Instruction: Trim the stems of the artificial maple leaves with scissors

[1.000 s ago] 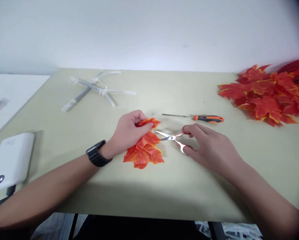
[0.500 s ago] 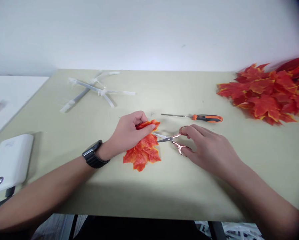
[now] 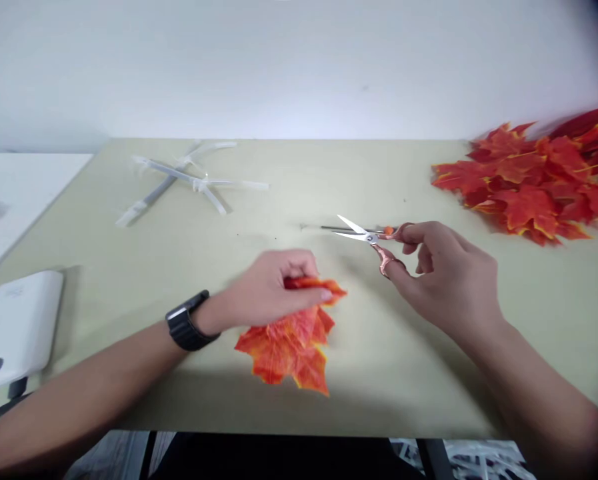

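Note:
My left hand [image 3: 279, 287], with a black watch on its wrist, is closed on an orange-red artificial maple leaf [image 3: 291, 353]. The leaf's upper part is pinched under the thumb, and its lower lobes hang toward the table's near edge. In my right hand [image 3: 446, 277] is a pair of small scissors [image 3: 371, 239] with rose-gold handles, finger and thumb in the loops. Their silver blades are spread apart, pointing left, away from the leaf. Behind the scissors lies a screwdriver [image 3: 346, 228], its handle mostly covered by my right hand.
A heap of red maple leaves [image 3: 533, 180] lies at the table's far right. Gray rods wrapped in clear film [image 3: 179, 175] lie at the far left. A white power bank [image 3: 21, 330] with a cable rests near the left edge. A white wall [image 3: 299, 73] stands behind the table.
The scissors have moved up and right, away from the leaf, and their blades are wider apart. My left hand has shifted down and slightly right with the leaf.

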Available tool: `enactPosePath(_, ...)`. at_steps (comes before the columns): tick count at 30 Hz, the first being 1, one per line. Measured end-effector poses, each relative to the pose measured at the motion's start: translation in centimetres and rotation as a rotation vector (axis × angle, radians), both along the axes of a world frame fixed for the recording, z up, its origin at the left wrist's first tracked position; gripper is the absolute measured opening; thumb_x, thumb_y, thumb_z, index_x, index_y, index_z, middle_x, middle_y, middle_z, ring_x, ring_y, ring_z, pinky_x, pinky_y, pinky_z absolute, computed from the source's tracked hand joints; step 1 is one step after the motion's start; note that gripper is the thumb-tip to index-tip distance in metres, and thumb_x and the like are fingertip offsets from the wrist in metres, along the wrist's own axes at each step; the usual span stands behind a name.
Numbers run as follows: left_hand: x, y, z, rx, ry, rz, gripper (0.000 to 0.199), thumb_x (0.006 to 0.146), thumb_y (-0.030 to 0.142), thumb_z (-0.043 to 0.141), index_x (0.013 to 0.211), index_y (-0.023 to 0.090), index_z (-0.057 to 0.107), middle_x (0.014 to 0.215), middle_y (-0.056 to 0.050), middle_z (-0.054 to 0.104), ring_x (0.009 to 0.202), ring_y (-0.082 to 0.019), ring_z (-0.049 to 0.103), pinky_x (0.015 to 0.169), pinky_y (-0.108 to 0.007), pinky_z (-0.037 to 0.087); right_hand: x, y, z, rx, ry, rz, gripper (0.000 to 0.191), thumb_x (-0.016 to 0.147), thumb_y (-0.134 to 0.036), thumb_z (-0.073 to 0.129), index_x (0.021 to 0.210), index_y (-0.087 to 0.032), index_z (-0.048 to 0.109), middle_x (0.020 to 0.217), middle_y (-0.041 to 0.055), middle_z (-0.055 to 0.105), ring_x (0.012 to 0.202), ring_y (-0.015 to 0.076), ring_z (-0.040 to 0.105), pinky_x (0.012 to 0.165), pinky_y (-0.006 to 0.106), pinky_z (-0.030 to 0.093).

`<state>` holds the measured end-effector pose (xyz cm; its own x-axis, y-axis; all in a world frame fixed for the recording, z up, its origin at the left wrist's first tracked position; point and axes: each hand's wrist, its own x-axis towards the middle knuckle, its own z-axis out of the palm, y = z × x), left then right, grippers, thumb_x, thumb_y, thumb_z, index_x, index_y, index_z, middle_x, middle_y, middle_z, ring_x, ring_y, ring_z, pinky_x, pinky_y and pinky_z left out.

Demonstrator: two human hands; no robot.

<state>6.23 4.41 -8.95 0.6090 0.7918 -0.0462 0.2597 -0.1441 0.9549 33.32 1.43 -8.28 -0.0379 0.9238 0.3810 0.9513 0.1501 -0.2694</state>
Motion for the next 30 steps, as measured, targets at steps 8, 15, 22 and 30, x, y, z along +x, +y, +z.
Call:
enactPosePath(8,1.4,-0.3,-2.2,0.612,0.633,-0.072,0.029,0.105,0.04,0.045,0.087,0.021,0.059,0.064,-0.001,0.058,0.053,-0.016,0.045,0.054,-0.032,0.02,-0.5,-0.1,-0.1,0.026,0.062,0.027,0.02,0.087,-0.034,0.068,0.101,-0.025,0.057,0.088,0.0016,0.068,0.057,0.0144,0.055,0.057,0.031,0.043)
enactPosePath(15,-3.0,5.3,-0.7,0.491,0.429,0.431,0.036,0.097,0.044,0.062,0.072,0.021,0.052,0.062,0.002,0.054,0.058,-0.015,0.048,0.058,-0.028,0.031,-0.4,0.0,-0.1,0.037,0.069,0.03,0.018,0.09,-0.035,0.067,0.101,-0.025,0.057,0.088,0.002,0.068,0.055,0.0135,0.054,0.056,0.03,0.042)
enactPosePath(22,0.0,0.3,-1.1,0.401,0.36,-0.18,0.032,0.101,0.045,0.057,0.081,0.021,0.062,0.065,0.002,0.058,0.059,-0.013,0.052,0.058,-0.027,0.033,-0.4,0.1,-0.4,0.02,0.079,0.039,0.019,0.088,-0.033,0.069,0.099,-0.024,0.056,0.086,0.0002,0.067,0.055,0.0116,0.052,0.056,0.028,0.041)
enactPosePath(30,-0.5,1.0,-1.8,0.337,0.209,0.355,0.021,0.102,0.044,0.058,0.103,0.024,0.061,0.083,0.002,0.068,0.071,-0.014,0.06,0.067,-0.027,0.042,-0.1,0.2,-0.5,-0.037,0.315,0.087,0.019,0.087,-0.033,0.072,0.095,-0.024,0.056,0.083,-0.0009,0.064,0.055,0.0112,0.049,0.06,0.029,0.046)
